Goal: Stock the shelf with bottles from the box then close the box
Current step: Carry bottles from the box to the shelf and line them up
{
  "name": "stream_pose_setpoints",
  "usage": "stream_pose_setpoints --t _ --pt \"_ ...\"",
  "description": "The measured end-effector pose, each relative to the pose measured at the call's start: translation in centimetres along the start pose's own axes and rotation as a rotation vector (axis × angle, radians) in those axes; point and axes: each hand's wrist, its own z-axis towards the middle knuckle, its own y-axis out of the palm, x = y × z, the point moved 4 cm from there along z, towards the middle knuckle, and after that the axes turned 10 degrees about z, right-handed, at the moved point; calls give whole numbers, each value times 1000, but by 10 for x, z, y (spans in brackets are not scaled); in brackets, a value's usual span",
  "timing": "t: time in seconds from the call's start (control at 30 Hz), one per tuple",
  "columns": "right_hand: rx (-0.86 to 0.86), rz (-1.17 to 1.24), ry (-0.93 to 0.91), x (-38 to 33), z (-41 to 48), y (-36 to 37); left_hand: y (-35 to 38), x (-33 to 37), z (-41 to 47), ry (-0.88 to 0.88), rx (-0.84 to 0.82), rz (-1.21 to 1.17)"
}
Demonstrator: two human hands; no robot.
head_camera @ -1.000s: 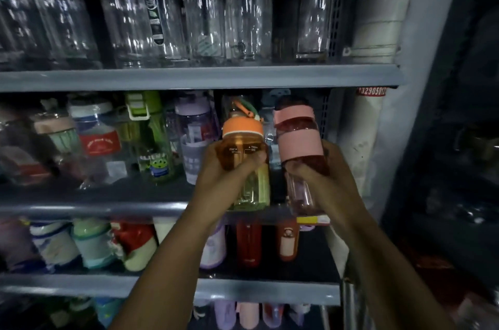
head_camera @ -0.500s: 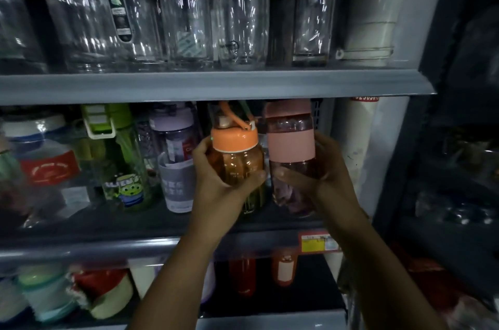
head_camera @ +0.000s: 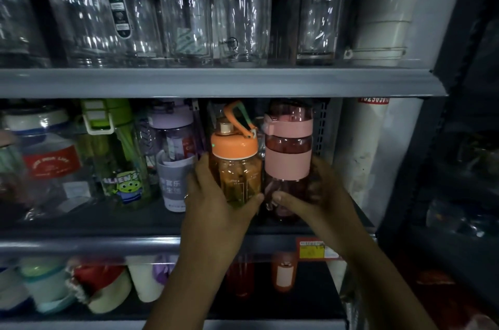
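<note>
Moved onto shelf: left grip clamps orange bottle, right grip clamps pink bottle.

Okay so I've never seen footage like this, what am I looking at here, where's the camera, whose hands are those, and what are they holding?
No machine here: a person wears one wide-angle camera on the head, looking forward and down, so the arms reach in from the bottom. The left hand grips an orange-capped bottle; the right hand grips a pink-banded bottle beside it, at the right end of the middle shelf. To their left stand a purple bottle and a green alien bottle. Clear glass bottles fill the shelf above.
</note>
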Motion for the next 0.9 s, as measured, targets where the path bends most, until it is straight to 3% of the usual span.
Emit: stream_pose_setpoints --t 0.27,0.77,0.9 --pt "52 -110 68 3 -1 4 -10 -3 -12 -23 106 183" --pt "59 -192 71 0 -3 20 -14 -7 -15 11 180 128" --pt "52 -317 18 -11 -14 14 -29 -3 -29 67 288 119"
